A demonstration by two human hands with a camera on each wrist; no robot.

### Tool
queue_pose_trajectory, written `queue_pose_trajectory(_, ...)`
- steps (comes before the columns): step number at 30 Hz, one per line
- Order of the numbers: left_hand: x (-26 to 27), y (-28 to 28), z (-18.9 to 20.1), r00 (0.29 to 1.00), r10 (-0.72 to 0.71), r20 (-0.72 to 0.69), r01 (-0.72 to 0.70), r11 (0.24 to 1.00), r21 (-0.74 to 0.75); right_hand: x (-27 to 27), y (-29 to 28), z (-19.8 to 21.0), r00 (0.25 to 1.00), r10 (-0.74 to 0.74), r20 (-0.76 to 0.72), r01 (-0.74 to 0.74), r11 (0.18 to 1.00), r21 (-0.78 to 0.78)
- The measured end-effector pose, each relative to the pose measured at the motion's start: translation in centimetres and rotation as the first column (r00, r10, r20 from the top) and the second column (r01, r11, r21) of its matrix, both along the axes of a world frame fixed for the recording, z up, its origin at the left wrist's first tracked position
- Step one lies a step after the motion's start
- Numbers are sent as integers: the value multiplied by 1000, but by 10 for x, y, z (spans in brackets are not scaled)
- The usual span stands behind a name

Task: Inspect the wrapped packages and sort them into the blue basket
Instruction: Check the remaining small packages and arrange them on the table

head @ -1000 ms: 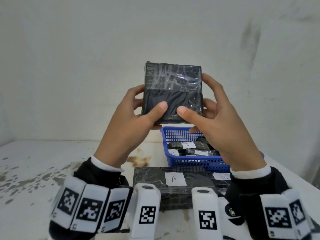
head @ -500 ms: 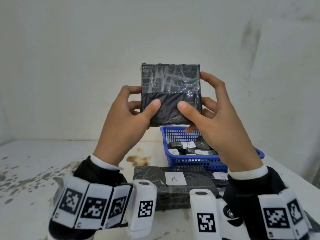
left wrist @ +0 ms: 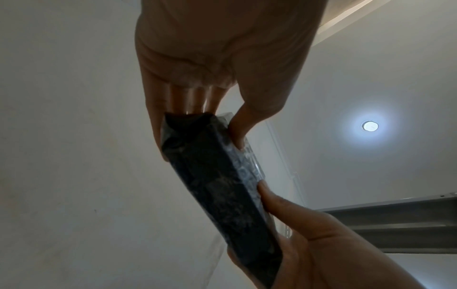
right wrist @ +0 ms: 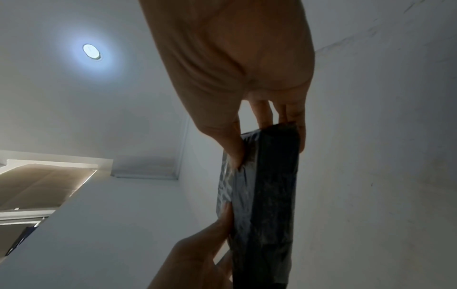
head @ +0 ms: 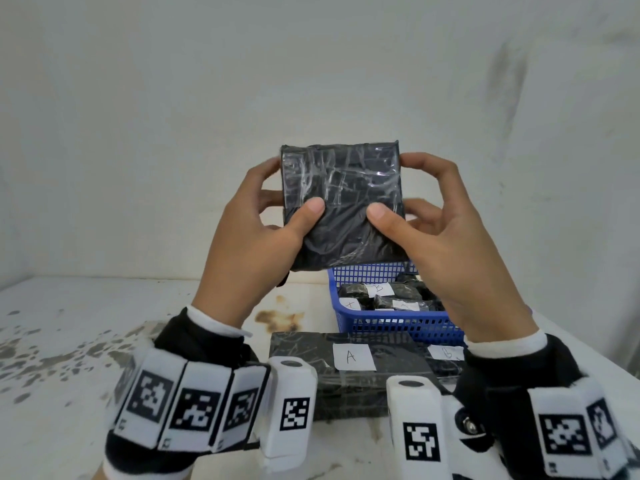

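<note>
I hold a flat black package (head: 343, 202) wrapped in clear tape upright in front of me, above the table. My left hand (head: 263, 233) grips its left edge, thumb on the near face and fingers behind. My right hand (head: 440, 233) grips the right edge the same way. No label shows on the near face. Both wrist views look up along the package's dark edge (left wrist: 222, 195) (right wrist: 267, 195), pinched between thumbs and fingers. The blue basket (head: 391, 327) stands on the table behind the hands, right of centre, with several wrapped packages inside, one labelled B (head: 379, 289).
On the white stained table (head: 86, 341) a large black package labelled A (head: 353, 356) lies in front of the basket, with another labelled B (head: 446, 353) partly hidden at its right. A pale wall stands close behind. The table's right edge runs near the basket.
The package has rotated slightly anticlockwise and shifted a little left in my hands. My left fingers have slid up its left edge and both thumbs now press higher on the near face.
</note>
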State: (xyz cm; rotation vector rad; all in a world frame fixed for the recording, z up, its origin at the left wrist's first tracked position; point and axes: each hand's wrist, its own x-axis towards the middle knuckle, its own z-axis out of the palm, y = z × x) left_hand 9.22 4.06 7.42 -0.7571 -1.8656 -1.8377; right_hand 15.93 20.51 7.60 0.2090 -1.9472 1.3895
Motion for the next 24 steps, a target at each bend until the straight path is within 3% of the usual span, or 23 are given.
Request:
queue_pose_trajectory(8,6,1,1,1000,-13,-12,13,999,-45,-2,-2,-4,988,-152,-35,154,986,66)
queue_pose_trajectory(12,8,-1,2,1000,-1,-5,1,998,-62,0,-4,-3,985,-172,-4,170,975,146)
queue_pose_trajectory(24,8,1,1,1000,3,28,-2,999,-54,-1,1,-1,976,-219,-20,219,960,175)
